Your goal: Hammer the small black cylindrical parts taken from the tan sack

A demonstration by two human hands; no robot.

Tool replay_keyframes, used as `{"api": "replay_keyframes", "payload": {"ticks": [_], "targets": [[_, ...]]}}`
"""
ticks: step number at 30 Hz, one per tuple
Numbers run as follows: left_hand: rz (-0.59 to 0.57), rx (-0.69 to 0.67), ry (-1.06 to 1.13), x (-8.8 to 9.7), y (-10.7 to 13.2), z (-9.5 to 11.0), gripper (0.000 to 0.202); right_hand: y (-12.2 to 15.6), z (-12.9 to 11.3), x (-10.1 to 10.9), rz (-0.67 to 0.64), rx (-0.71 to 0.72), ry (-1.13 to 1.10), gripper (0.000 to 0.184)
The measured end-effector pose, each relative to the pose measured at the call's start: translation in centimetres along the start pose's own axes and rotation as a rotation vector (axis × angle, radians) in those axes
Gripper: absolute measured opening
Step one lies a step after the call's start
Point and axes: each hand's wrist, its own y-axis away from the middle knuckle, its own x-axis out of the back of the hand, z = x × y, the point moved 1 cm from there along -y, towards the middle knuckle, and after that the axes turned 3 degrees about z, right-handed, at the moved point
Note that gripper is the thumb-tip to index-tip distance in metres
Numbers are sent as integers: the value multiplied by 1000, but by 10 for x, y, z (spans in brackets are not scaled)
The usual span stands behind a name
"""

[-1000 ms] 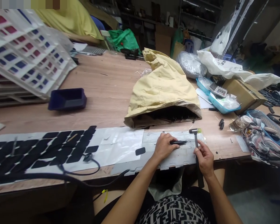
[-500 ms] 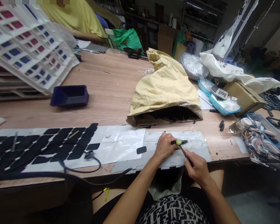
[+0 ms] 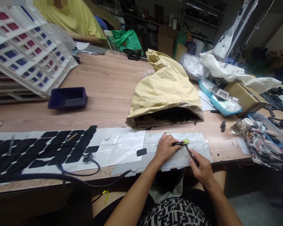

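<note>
My left hand (image 3: 166, 147) rests low over the grey work sheet (image 3: 153, 163), its fingers closed on a small black part (image 3: 176, 144) whose exact kind I cannot make out. A small hammer (image 3: 189, 151) with a round yellow-green head and metal shaft is in my right hand (image 3: 201, 168), fingers wrapped round its dark handle. The hammer's head is at the right end of the black part and hides that end. Just beyond both hands, the yellow sack (image 3: 167, 91) lies with its dark mouth facing me, black pieces inside.
Left of my hands, black rounded pads (image 3: 58, 141) lie in rows on white sheets, with a black cable (image 3: 77, 182) across. Farther off are a purple tray (image 3: 68, 98) and white crate (image 3: 30, 53). A jar (image 3: 240, 126) and blue baskets stand right. A person in yellow sits opposite.
The hammer's head has shifted slightly right along the black part, and my right hand has moved a little right with it. My left hand stays nearly in place, still holding the part.
</note>
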Motion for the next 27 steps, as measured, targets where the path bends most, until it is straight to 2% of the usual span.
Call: {"api": "replay_keyframes", "payload": {"ticks": [7, 10, 14, 17, 19, 23, 25, 27], "targets": [[-18, -1, 19, 6, -1, 5, 15, -15, 24, -4, 146, -349, -214, 42], [-115, -113, 97, 17, 17, 10, 15, -19, 37, -9, 222, -460, -304, 46], [-284, -301, 127, 30, 60, 14, 13, -19, 40, -12, 202, -491, -356, 47], [-332, -307, 41, 35, 85, 14, 19, -18, 37, -11, 155, -465, -322, 47], [-356, -290, 14, 37, 92, 16, 25, -17, 35, -11, 150, -456, -296, 46], [-393, -238, 64, 42, 85, 21, 34, -17, 35, -12, 160, -445, -282, 46], [-338, -163, 98, 43, 69, 22, 29, -17, 36, -13, 160, -435, -274, 45], [-226, -47, 115, 43, 44, 22, 27, -17, 37, -14, 159, -427, -262, 45]]}}
